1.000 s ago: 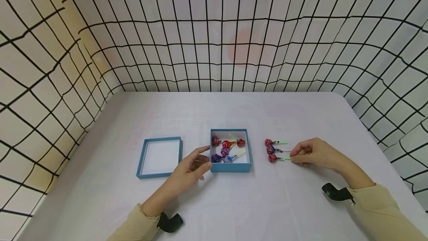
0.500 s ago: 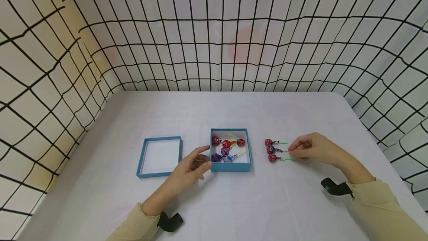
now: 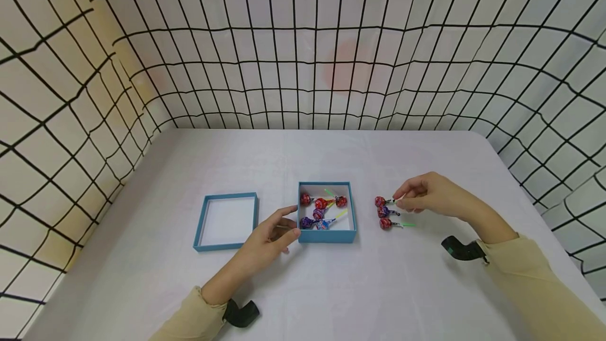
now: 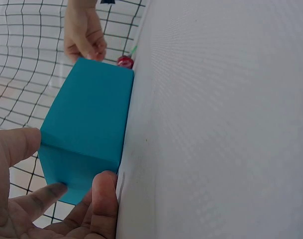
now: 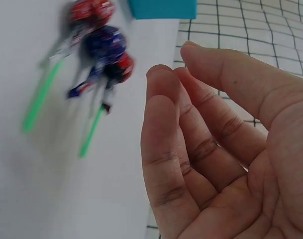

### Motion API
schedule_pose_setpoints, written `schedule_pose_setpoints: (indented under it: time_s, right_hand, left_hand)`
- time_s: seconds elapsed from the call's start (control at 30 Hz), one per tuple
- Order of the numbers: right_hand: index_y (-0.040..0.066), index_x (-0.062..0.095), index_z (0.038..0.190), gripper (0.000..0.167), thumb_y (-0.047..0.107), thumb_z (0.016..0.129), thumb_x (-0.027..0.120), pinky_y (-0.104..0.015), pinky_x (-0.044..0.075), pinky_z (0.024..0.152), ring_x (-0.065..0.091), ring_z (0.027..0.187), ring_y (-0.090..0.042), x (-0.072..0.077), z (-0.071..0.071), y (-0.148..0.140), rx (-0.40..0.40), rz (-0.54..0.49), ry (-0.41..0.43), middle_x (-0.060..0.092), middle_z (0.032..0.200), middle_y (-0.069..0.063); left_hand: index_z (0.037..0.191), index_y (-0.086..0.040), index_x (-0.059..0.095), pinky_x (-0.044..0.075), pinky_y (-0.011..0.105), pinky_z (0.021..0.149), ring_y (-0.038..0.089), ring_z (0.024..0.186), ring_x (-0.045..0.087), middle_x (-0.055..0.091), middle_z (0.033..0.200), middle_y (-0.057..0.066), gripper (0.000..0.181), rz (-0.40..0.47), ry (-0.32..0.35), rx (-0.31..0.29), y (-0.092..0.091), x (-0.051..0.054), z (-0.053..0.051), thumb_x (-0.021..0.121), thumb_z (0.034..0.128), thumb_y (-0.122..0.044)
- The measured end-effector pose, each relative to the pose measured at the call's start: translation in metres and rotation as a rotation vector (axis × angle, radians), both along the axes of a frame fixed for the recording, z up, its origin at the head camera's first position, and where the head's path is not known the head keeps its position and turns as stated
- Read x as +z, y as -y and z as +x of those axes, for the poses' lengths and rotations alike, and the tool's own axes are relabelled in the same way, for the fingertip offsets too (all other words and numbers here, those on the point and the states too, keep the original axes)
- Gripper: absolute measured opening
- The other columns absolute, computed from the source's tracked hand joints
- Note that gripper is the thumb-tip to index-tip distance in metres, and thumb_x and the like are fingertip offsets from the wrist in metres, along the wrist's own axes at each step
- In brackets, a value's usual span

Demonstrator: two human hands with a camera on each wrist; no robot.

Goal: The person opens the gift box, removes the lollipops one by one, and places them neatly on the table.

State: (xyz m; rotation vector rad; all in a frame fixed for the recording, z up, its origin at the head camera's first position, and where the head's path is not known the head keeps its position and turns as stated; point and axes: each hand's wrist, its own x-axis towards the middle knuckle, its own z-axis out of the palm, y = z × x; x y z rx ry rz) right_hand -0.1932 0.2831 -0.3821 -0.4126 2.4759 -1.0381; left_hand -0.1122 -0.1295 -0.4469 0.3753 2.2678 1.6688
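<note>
My left hand (image 3: 267, 238) touches the left side and near corner of a blue box (image 3: 326, 237), its fingers extended. In the left wrist view the fingertips rest against the blue wall of the box. Several wrapped lollipops (image 3: 321, 204) lie inside it. To the right of the box, a red lollipop (image 3: 380, 201), a purple lollipop (image 3: 382, 212) and another red lollipop (image 3: 385, 223) lie in a column with sticks to the right. My right hand (image 3: 433, 193) hovers over their sticks; the right wrist view shows thumb and fingers apart, with nothing between them.
A shallow blue lid (image 3: 201, 225) with a white inside lies left of the box, close to my left hand. White cloth covers the table (image 3: 331, 288). A black grid on white walls (image 3: 303, 46) surrounds the table's back and sides.
My right hand has moved away and left, from the nearest lollipop's stick to above the farther ones. My left hand, the box and the lollipops look unmoved.
</note>
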Motion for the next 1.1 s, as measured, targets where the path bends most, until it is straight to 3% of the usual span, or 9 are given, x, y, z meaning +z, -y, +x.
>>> schedule_pose_setpoints:
  time_s: [0.53, 0.83, 1.1]
  right_hand:
    - [0.006, 0.077, 0.116, 0.025, 0.023, 0.098, 0.080, -0.039, 0.062, 0.082, 0.074, 0.089, -0.030, 0.039, -0.023, 0.064, 0.102, 0.038, -0.022, 0.079, 0.095, -0.007]
    - [0.004, 0.078, 0.116, 0.025, 0.021, 0.098, 0.079, -0.036, 0.061, 0.081, 0.071, 0.086, -0.021, 0.042, -0.034, 0.095, 0.180, 0.006, -0.014, 0.077, 0.090, -0.002]
    - [0.005, 0.079, 0.111, 0.019, 0.017, 0.097, 0.079, -0.039, 0.063, 0.081, 0.069, 0.083, -0.019, 0.037, -0.040, 0.117, 0.215, 0.020, -0.034, 0.076, 0.090, -0.011]
  left_hand:
    - [0.163, -0.009, 0.043, 0.061, 0.026, 0.079, 0.030, 0.114, 0.070, 0.064, 0.136, 0.023, 0.059, -0.008, 0.001, -0.001, 0.001, 0.000, 0.000, 0.064, 0.1099, -0.024]
    - [0.163, -0.008, 0.043, 0.061, 0.026, 0.079, 0.029, 0.113, 0.070, 0.064, 0.137, 0.024, 0.059, -0.009, 0.000, -0.003, 0.001, 0.000, 0.000, 0.063, 0.1102, -0.024]
    - [0.163, -0.009, 0.043, 0.061, 0.026, 0.079, 0.029, 0.114, 0.070, 0.064, 0.137, 0.024, 0.059, -0.004, -0.001, -0.009, 0.001, -0.001, 0.000, 0.063, 0.1103, -0.025]
